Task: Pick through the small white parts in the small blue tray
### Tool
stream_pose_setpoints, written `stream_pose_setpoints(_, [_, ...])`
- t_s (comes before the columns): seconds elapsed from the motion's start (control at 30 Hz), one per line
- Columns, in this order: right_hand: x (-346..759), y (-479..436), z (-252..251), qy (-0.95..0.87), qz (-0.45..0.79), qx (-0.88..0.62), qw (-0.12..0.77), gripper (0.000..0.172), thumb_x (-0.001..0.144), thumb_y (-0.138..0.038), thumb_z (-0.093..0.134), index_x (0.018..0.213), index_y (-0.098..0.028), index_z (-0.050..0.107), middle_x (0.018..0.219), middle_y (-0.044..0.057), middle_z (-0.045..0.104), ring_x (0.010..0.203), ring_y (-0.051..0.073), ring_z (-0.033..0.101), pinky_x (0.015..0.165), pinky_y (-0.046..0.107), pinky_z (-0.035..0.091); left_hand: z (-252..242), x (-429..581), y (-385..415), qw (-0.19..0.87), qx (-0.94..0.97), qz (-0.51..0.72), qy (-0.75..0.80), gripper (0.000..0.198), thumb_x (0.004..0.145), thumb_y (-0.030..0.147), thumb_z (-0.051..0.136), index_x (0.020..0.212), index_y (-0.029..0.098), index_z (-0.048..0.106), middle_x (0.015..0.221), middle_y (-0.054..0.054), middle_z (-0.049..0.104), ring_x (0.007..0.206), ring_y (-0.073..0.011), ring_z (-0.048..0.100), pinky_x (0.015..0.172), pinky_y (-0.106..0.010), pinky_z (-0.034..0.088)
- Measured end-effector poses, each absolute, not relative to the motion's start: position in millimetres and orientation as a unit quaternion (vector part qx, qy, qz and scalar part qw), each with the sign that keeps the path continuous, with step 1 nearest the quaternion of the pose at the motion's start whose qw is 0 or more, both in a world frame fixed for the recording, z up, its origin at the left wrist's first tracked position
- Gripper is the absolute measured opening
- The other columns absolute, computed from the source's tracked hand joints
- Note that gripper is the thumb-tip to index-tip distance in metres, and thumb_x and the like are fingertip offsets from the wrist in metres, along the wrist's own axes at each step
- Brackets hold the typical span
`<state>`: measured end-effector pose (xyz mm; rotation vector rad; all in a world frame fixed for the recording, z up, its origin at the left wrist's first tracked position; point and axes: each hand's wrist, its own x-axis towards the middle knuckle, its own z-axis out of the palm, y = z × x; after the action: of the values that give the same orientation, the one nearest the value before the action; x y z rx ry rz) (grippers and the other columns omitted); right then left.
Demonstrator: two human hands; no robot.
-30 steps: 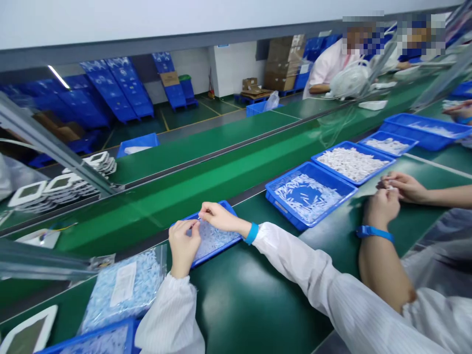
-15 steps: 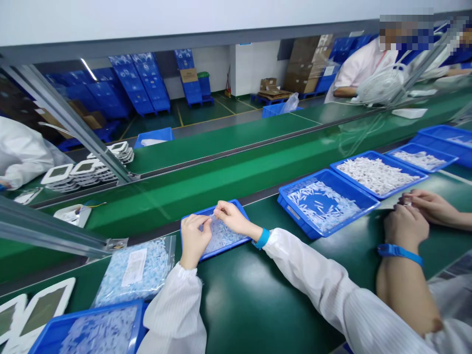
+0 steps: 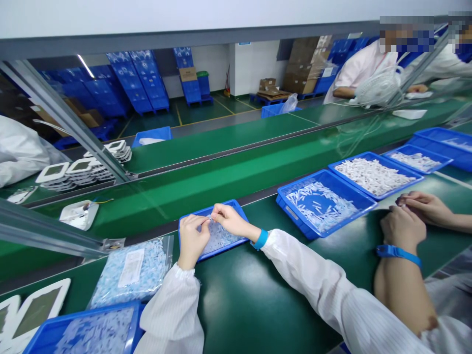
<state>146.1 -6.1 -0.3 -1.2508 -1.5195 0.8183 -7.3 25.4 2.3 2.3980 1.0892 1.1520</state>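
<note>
My left hand (image 3: 193,236) and my right hand (image 3: 227,218) meet over a small blue tray (image 3: 241,211) of loose pale pieces. Thumb and forefinger are pinched together on each hand, fingertips nearly touching. A tiny whitish bit shows between them, too small to name. A blue band circles my right wrist. Left of my left forearm lies a clear bag (image 3: 157,263) packed with light-blue and white pieces, a paper label on top. In front of it is another blue tray (image 3: 138,314) with pale pieces, partly behind my left sleeve.
Blue trays (image 3: 282,201) of small white pieces line the bench at right, near a co-worker's hands (image 3: 403,228). White framed panels (image 3: 40,305) lie at lower left. A green conveyor (image 3: 221,167) runs behind, carrying a white housing (image 3: 78,215) with wires. A metal post (image 3: 73,123) stands left.
My right hand has come slightly down and left, closer to my left fingertips. On the conveyor, the white housing has slid right. The view has shifted a little.
</note>
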Motion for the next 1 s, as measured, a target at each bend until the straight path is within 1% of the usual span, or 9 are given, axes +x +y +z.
stream_pose_setpoints(0.13, [141.2, -13.4, 6.4, -0.66, 0.257, -0.534, 0.461, 0.016, 0.088, -0.018, 0.045, 0.072, -0.017, 0.048, 0.066, -0.002, 0.051, 0.063, 0.012, 0.046, 0.06, 0.023, 0.032, -0.6, -7.5, 25.3, 0.131, 0.813, 0.408, 0.395, 0.016, 0.074, 0.019, 0.056, 0.068, 0.02, 0.071, 0.07, -0.003, 0.072, 0.07, -0.0187, 0.064, 0.074, -0.033, 0.049])
stream_pose_setpoints(0.27, [136.1, -16.5, 5.9, -0.69, 0.199, -0.527, 0.454, 0.016, 0.087, -0.012, 0.041, 0.073, -0.018, 0.045, 0.069, 0.0, 0.05, 0.066, 0.013, 0.047, 0.063, 0.024, 0.033, -1.2, -7.6, 24.1, 0.125, 0.814, 0.407, 0.396, 0.018, 0.072, 0.017, 0.055, 0.068, 0.02, 0.072, 0.068, -0.003, 0.071, 0.068, -0.0184, 0.064, 0.07, -0.031, 0.05])
stream_pose_setpoints(0.33, [134.8, -16.4, 4.1, -0.7, 0.182, -0.523, 0.451, 0.015, 0.086, -0.01, 0.04, 0.074, -0.018, 0.044, 0.07, 0.001, 0.05, 0.068, 0.014, 0.047, 0.064, 0.025, 0.034, -1.1, -7.3, 23.8, 0.118, 0.816, 0.408, 0.393, 0.019, 0.072, 0.015, 0.054, 0.068, 0.019, 0.071, 0.068, -0.003, 0.071, 0.068, -0.0182, 0.064, 0.068, -0.03, 0.05])
stream_pose_setpoints(0.5, [134.8, -16.1, 2.7, -0.716, 0.171, -0.518, 0.436, 0.015, 0.084, -0.008, 0.04, 0.073, -0.019, 0.042, 0.069, 0.0, 0.048, 0.065, 0.014, 0.045, 0.062, 0.025, 0.033, -0.5, -6.2, 23.2, 0.081, 0.829, 0.406, 0.376, 0.021, 0.072, 0.012, 0.051, 0.065, 0.018, 0.07, 0.067, -0.004, 0.07, 0.066, -0.018, 0.063, 0.068, -0.031, 0.049])
stream_pose_setpoints(0.6, [135.3, -16.6, 4.3, -0.711, 0.183, -0.523, 0.433, 0.015, 0.083, -0.007, 0.04, 0.073, -0.018, 0.042, 0.067, -0.001, 0.048, 0.063, 0.013, 0.044, 0.061, 0.024, 0.032, 0.1, -6.1, 22.2, 0.056, 0.839, 0.405, 0.36, 0.023, 0.071, 0.009, 0.049, 0.062, 0.018, 0.068, 0.065, -0.004, 0.07, 0.065, -0.0179, 0.063, 0.068, -0.031, 0.048])
stream_pose_setpoints(0.8, [134.9, -16.1, 6.3, -0.678, 0.244, -0.537, 0.439, 0.014, 0.085, -0.011, 0.042, 0.072, -0.018, 0.046, 0.066, -0.002, 0.051, 0.063, 0.012, 0.046, 0.059, 0.023, 0.031, -0.9, -6.1, 22.1, 0.029, 0.84, 0.428, 0.332, 0.022, 0.07, 0.007, 0.05, 0.059, 0.018, 0.065, 0.061, -0.003, 0.067, 0.062, -0.0169, 0.06, 0.067, -0.03, 0.047])
stream_pose_setpoints(0.93, [134.4, -13.6, 4.8, -0.675, 0.269, -0.535, 0.431, 0.014, 0.082, -0.009, 0.043, 0.071, -0.017, 0.046, 0.065, -0.003, 0.049, 0.062, 0.011, 0.045, 0.058, 0.022, 0.03, -1.4, -5.5, 22.3, -0.004, 0.851, 0.418, 0.317, 0.026, 0.071, 0.006, 0.048, 0.052, 0.019, 0.06, 0.054, -0.002, 0.061, 0.06, -0.017, 0.058, 0.067, -0.031, 0.045])
stream_pose_setpoints(1.0, [134.6, -11.4, 3.1, -0.665, 0.291, -0.525, 0.444, 0.014, 0.082, -0.01, 0.044, 0.07, -0.017, 0.047, 0.064, -0.003, 0.049, 0.062, 0.011, 0.044, 0.059, 0.022, 0.031, -0.7, -4.9, 21.6, -0.015, 0.854, 0.415, 0.314, 0.027, 0.072, 0.006, 0.048, 0.051, 0.019, 0.058, 0.053, -0.002, 0.06, 0.059, -0.0168, 0.057, 0.067, -0.032, 0.044])
